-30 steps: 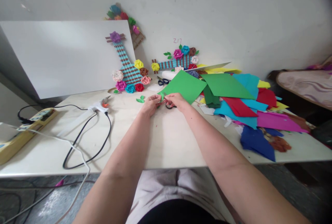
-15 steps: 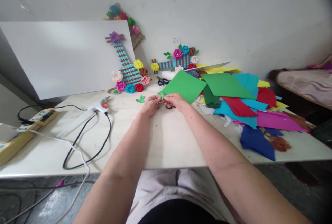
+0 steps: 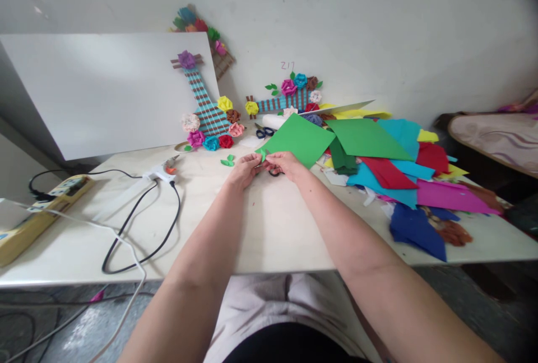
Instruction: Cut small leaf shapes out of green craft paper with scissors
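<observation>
Clock directions are read from each hand, with 12 o'clock toward the wall. The left hand [image 3: 247,170] pinches a small green paper piece [image 3: 263,154] between thumb and forefinger. The right hand [image 3: 283,164] is curled in from the opposite side, its fingertips at the lower end of the piece; whether they grip it or only rest against it cannot be told.

The piece lies at 2 o'clock from the left hand and at 10 o'clock from the right. Both sets of fingertips are close to it, the left appearing slightly nearer. Its visible part runs roughly from 12 to 6 o'clock (the lower end is covered by fingers, so the full long axis is not confirmed).

Adjacent items on the counter [image 3: 286,228]: cut green leaves [image 3: 228,160] at 10 o'clock from the left hand; a green sheet [image 3: 300,142] at 1 o'clock from the right hand; a dark loop [image 3: 275,173], apparently a scissor handle, partly beneath the right hand.
</observation>
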`<state>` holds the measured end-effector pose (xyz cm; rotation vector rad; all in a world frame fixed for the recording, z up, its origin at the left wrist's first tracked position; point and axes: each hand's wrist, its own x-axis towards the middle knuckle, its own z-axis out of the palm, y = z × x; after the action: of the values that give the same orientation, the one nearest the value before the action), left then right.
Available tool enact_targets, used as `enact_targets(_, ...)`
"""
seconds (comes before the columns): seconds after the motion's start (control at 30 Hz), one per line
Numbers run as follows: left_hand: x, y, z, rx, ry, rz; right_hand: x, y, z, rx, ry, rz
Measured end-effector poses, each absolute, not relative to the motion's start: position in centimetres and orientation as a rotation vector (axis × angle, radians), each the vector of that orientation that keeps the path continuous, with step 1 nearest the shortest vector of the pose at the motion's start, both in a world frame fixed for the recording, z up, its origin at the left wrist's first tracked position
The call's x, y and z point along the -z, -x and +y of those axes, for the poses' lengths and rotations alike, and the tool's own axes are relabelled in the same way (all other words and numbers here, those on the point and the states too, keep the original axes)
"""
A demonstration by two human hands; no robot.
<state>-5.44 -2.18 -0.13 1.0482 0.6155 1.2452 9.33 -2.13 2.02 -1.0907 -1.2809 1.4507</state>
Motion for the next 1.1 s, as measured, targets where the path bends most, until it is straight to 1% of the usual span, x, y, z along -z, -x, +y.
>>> enact_targets(0.43, 0.3, 5.3, -2.1, -1.26, -1.062, 0.634, -2.2, -9.0, -2.4, -1.404, 1.147, -1.302)
enact_targets(0.53, 0.3, 5.3, -2.1, -1.253, -1.081, 0.621, -2.0, -8.8, -2.2, -1.335, 1.187, -1.359)
enact_targets(0.63, 0.1, 5.1, -2.3, -1.256, -1.064, 0.645, -1.9, -8.5, -2.0, -1.072, 1.325, -1.51)
enact_targets(0.77, -0.4, 4.8, -2.5, -1.252, -1.063, 0.7, -2.0, -8.3, -2.0, -0.438, 1.554, -1.807)
enact_targets(0.83, -0.4, 4.7, -2.6, -1.25, -1.083, 0.73, -2.0, -8.3, -2.3, -0.195, 1.611, -1.903)
enact_targets(0.93, -0.4, 4.7, -2.7, -1.261, -1.095, 0.781, -2.0, -8.3, -2.6, -0.036, 1.64, -1.969)
enact_targets(1.1, -0.3, 4.9, -2.5, -1.289, -1.079, 0.774, -1.9, -8.3, -2.6, -0.033, 1.603, -1.952)
